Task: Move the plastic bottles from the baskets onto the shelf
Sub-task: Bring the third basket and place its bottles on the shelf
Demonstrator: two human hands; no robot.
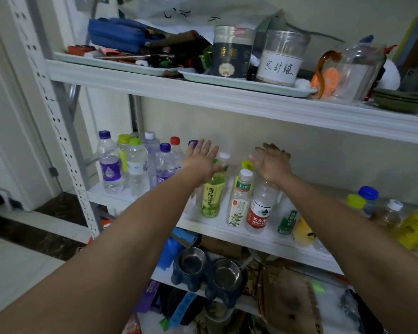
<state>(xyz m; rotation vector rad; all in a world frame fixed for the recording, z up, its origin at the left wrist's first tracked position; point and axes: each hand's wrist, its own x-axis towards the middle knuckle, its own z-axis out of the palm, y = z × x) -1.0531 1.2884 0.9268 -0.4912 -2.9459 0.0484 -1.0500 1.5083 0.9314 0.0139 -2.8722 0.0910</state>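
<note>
Both my arms reach over the middle shelf [140, 203], which is lined with plastic bottles. My left hand [202, 159] hovers flat with fingers spread above a green-tea bottle [211, 196]. My right hand [272, 162] is also spread and holds nothing, above a white-capped bottle [240, 201] and a red-labelled water bottle [260, 210]. At the left stands a cluster of clear water bottles with purple, green, white and red caps [135, 162]. More bottles lie at the right end [372, 208]. No basket is in view.
The upper shelf [203, 92] carries trays with a dark canister [232, 56], a labelled clear jar [281, 59] and a glass jar [352, 71]. Below, two steel bowls [208, 268] sit among clutter. The shelf's perforated upright [65, 145] stands at the left, tiled floor beyond.
</note>
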